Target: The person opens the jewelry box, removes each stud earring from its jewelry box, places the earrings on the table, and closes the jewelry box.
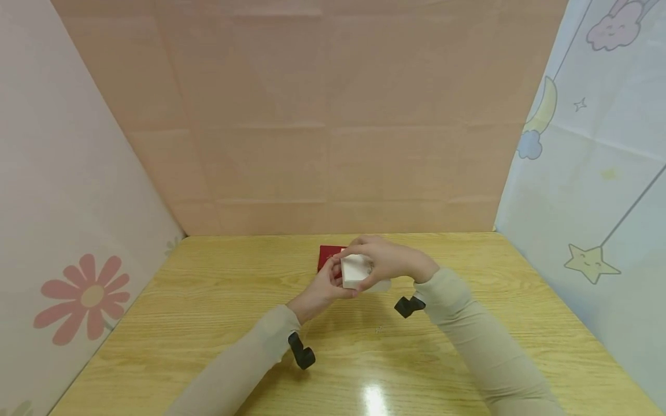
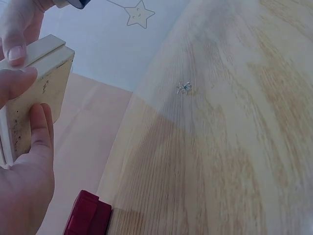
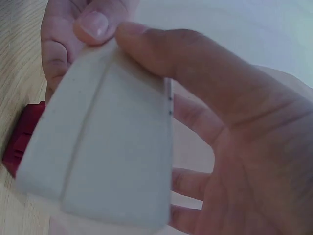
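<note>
Both hands hold a small white box (image 1: 356, 270) above the table. My left hand (image 1: 326, 288) grips it from the left and below, its thumb along the edge. From the right, my right hand (image 1: 389, 259) pinches the box between thumb and fingers. Across the box's side (image 3: 117, 142) runs a seam, as between a lid and a base. Dark specks mark the box's underside (image 2: 41, 100). A small shiny silvery piece (image 2: 184, 88), perhaps a pair of star-shaped earrings, lies on the table nearer the person. What the box contains cannot be told.
A dark red box (image 1: 326, 254) stands on the wooden table (image 1: 234, 289) just behind the hands, partly hidden by them. Fabric-like walls close in the table at the back (image 1: 322, 144), left and right. Black wrist mounts (image 1: 302, 352) hang below the sleeves.
</note>
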`<action>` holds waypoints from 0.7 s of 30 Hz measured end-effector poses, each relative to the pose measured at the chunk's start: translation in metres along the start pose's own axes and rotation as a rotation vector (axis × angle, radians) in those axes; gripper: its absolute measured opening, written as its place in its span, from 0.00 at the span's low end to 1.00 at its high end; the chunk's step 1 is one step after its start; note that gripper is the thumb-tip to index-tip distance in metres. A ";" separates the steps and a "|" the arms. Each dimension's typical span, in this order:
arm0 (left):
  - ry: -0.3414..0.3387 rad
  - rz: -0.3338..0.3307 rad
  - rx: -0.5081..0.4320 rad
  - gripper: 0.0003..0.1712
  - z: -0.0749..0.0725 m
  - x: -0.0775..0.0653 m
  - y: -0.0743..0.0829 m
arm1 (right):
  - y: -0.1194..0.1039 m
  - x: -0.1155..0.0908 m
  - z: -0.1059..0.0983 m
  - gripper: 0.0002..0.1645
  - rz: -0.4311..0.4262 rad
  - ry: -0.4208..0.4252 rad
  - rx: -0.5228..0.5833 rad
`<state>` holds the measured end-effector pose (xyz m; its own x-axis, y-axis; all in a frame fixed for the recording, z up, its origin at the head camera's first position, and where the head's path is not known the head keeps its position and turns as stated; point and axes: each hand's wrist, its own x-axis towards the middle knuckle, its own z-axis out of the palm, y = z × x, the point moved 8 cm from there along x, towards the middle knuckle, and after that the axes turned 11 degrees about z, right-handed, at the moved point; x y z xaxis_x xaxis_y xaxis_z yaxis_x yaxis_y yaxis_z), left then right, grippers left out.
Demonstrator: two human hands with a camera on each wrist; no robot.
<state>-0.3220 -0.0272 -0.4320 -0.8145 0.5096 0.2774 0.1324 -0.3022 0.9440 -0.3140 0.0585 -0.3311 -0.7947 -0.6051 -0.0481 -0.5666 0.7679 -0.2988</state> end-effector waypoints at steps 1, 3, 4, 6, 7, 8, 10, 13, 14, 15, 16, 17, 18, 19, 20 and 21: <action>0.001 -0.003 -0.003 0.47 0.000 0.000 0.000 | -0.001 0.000 0.000 0.40 0.001 -0.002 -0.009; 0.005 -0.010 0.004 0.46 -0.001 0.000 -0.001 | -0.004 0.000 0.000 0.38 0.006 -0.009 -0.032; 0.009 -0.016 0.010 0.46 -0.001 0.000 -0.001 | -0.005 0.001 0.000 0.38 0.008 -0.014 -0.039; 0.011 -0.021 0.019 0.45 -0.002 0.000 -0.002 | -0.005 0.002 0.000 0.37 0.020 -0.026 -0.056; 0.011 -0.021 0.020 0.44 -0.002 0.000 -0.003 | -0.006 0.003 0.001 0.37 0.028 -0.033 -0.061; 0.008 -0.021 0.022 0.44 -0.002 0.001 -0.003 | -0.006 0.003 0.001 0.36 0.035 -0.040 -0.065; 0.000 -0.018 0.023 0.43 -0.002 0.001 -0.004 | -0.006 0.004 0.001 0.34 0.050 -0.056 -0.066; -0.013 -0.018 0.017 0.42 -0.002 0.000 -0.005 | -0.007 0.005 0.002 0.32 0.069 -0.072 -0.062; -0.018 -0.017 0.013 0.42 -0.002 0.000 -0.005 | -0.006 0.005 0.002 0.33 0.076 -0.077 -0.059; -0.022 -0.015 0.008 0.42 -0.001 0.000 -0.005 | -0.006 0.005 0.002 0.34 0.080 -0.078 -0.059; -0.025 -0.015 0.001 0.42 -0.001 -0.001 -0.006 | -0.006 0.005 0.002 0.35 0.083 -0.077 -0.061; -0.028 -0.015 -0.005 0.42 -0.001 -0.001 -0.006 | -0.006 0.005 0.002 0.36 0.083 -0.076 -0.061; -0.031 -0.013 -0.013 0.43 0.000 -0.001 -0.006 | -0.005 0.005 0.003 0.37 0.083 -0.076 -0.060; -0.033 -0.011 -0.019 0.43 0.000 -0.001 -0.005 | -0.005 0.005 0.003 0.37 0.080 -0.074 -0.062; -0.036 -0.006 -0.024 0.43 0.000 -0.001 -0.005 | -0.005 0.005 0.003 0.37 0.076 -0.072 -0.065; -0.038 -0.003 -0.026 0.44 0.000 -0.001 -0.005 | -0.005 0.005 0.003 0.36 0.074 -0.069 -0.066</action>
<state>-0.3213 -0.0262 -0.4366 -0.7930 0.5403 0.2816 0.1148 -0.3214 0.9400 -0.3147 0.0513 -0.3326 -0.8195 -0.5573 -0.1336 -0.5218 0.8219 -0.2283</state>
